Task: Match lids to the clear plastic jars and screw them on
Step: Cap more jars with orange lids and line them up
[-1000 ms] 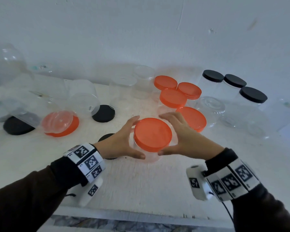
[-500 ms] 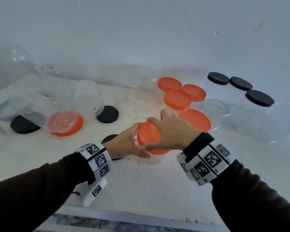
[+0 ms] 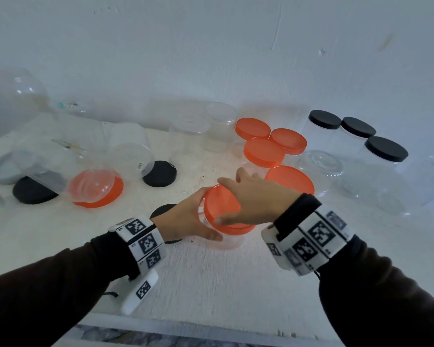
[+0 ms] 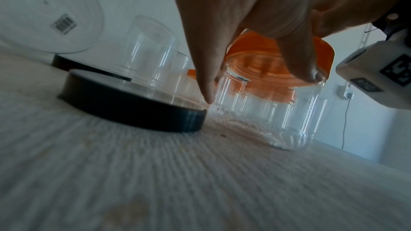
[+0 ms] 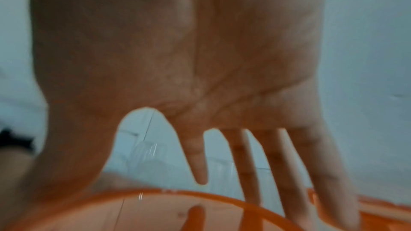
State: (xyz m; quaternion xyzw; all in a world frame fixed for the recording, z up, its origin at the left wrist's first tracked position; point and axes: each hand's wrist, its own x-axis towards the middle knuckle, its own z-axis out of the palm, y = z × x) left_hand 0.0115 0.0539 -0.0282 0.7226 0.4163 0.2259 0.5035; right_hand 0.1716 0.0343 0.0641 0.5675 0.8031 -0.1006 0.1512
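A small clear plastic jar [image 3: 232,240] stands on the white table, with an orange lid [image 3: 221,209] on its mouth. My left hand [image 3: 186,219] grips the jar from the left, thumb in front and fingers behind. My right hand [image 3: 256,199] lies over the lid from the right, thumb and fingers curled round its rim. The left wrist view shows the jar [image 4: 278,111] upright under the lid [image 4: 255,69], with my left fingers [image 4: 298,62] on the lid's rim and the jar's shoulder. In the blurred right wrist view my palm [image 5: 177,59] hovers over the lid [image 5: 155,213].
A loose black lid [image 3: 164,209] lies just left of the jar, by my left wrist. Several orange-lidded jars [image 3: 263,152] stand close behind, and black-lidded jars [image 3: 386,149] stand at the back right. Open clear jars and loose lids lie at the left. The table's front edge [image 3: 186,321] is near.
My right hand has swung from the lid's right side onto its top and closed round the rim, the wrist turning. My left hand has stayed on the jar.
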